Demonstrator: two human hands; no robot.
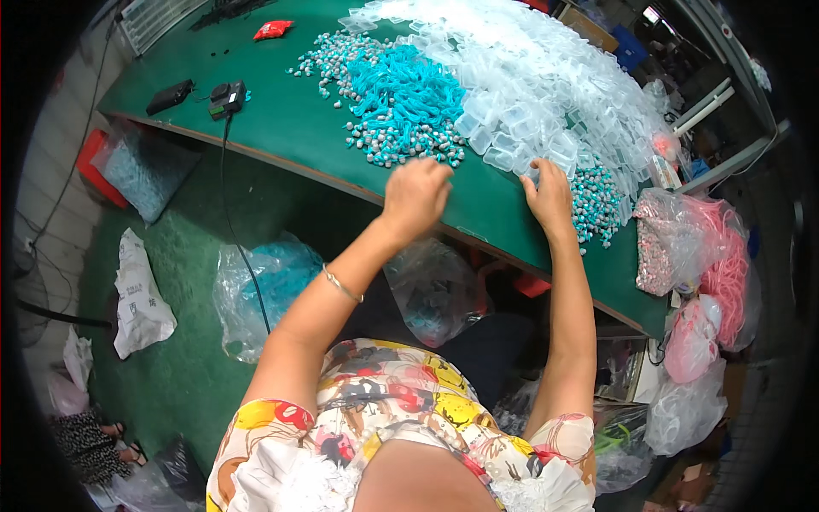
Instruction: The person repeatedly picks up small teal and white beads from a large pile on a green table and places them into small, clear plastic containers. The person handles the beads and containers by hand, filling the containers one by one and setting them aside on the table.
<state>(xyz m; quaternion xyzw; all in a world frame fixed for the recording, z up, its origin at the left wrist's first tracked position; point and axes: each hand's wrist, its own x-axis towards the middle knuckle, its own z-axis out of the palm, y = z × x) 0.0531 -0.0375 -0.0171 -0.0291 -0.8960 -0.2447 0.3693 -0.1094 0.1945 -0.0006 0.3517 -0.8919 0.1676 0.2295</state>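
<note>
My left hand [416,196] is above the table's near edge, its fingers curled inward and slightly blurred. What it holds, if anything, I cannot make out. Just beyond it lies a heap of teal cords [405,85] with grey-and-teal beads [388,145] along its near side. To the right, my right hand [552,196] reaches to the near edge of a pile of clear plastic boxes [512,119]. Its thumb and forefinger are apart beside the nearest boxes, and no held thing shows. Small teal-and-grey pieces [595,200] lie heaped right of this hand.
The green table [281,111] also bears a small black device [227,99] with a hanging cable, a black case [170,97] and a red packet [273,30]. Bags with pink cords [721,273] hang at the right edge. Teal-filled bags [273,277] stand on the floor.
</note>
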